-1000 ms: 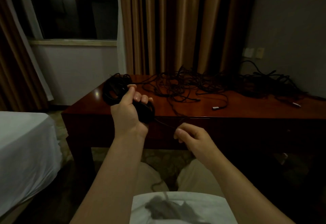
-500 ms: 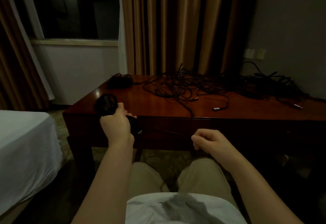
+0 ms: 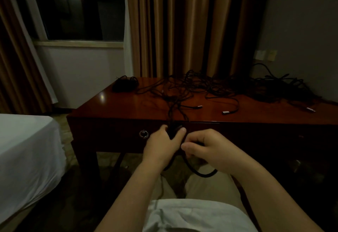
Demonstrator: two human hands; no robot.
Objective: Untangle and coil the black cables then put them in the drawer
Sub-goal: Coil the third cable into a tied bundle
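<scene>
A black cable [image 3: 184,103] trailing off the desk [image 3: 118,107] was gripped by the left hand [image 3: 164,145] and pinched by the right hand [image 3: 206,149]. Coiling was judged underway; further loops were needed before the closed drawer [image 3: 113,135].

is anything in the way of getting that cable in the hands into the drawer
Yes. The drawer is closed, its knob flush on the desk front. The cable held by the left hand and right hand also runs up over the desk edge into the tangle on top, so it is not free.

Head view, down toward desk [image 3: 128,111]
</scene>
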